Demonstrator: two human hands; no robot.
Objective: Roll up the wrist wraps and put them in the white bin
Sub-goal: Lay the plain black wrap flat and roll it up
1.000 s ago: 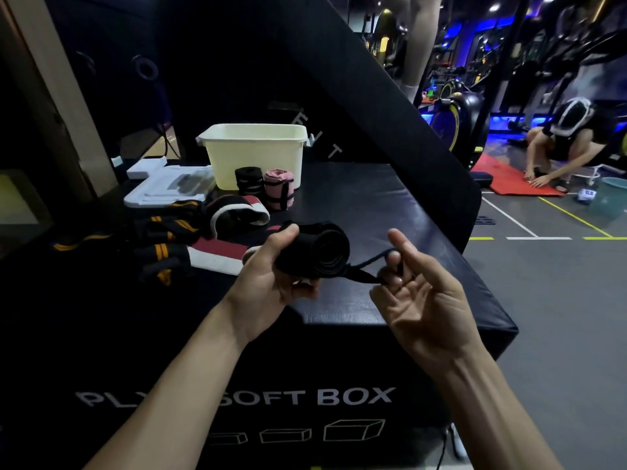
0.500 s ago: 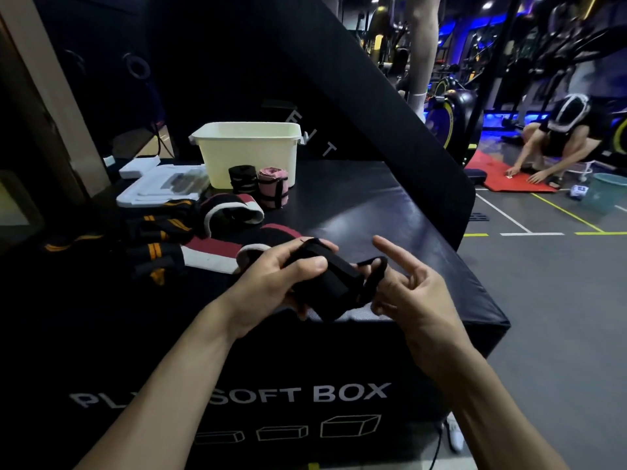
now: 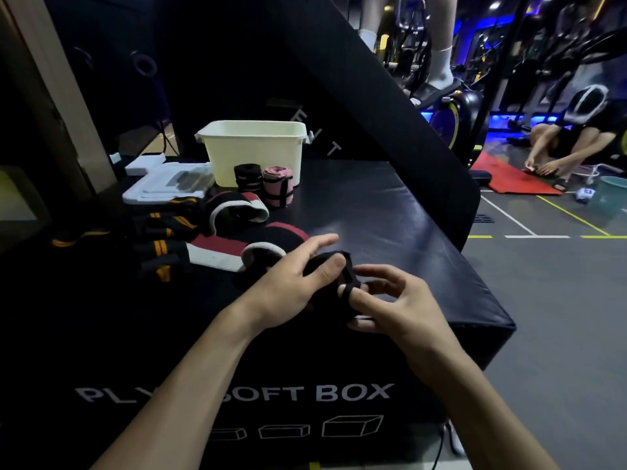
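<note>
Fingers of the left hand point(image 3: 288, 283) wrap the rolled black wrist wrap point(image 3: 327, 266), apparently to stop it unwinding; the right hand point(image 3: 393, 300) pinches its thin strap point(image 3: 346, 289) to secure it. Roll is held above the soft box point(image 3: 390, 212), well short of the white bin point(image 3: 254, 150).

A black padded plyo box point(image 3: 390, 212), lettered "SOFT BOX" on its front face, was observed in the foreground. A large black pad point(image 3: 356, 96) was seen leaning diagonally behind it. The grey floor point(image 3: 559, 300) was marked with white and yellow lines. A red mat point(image 3: 509, 179) was laid on it at right, with a teal bucket point(image 3: 612, 193) nearby. Exercise machines point(image 3: 451, 110) were noted beyond, lit by blue strip lighting. A beige wall edge point(image 3: 44, 79) was recorded at left.
</note>
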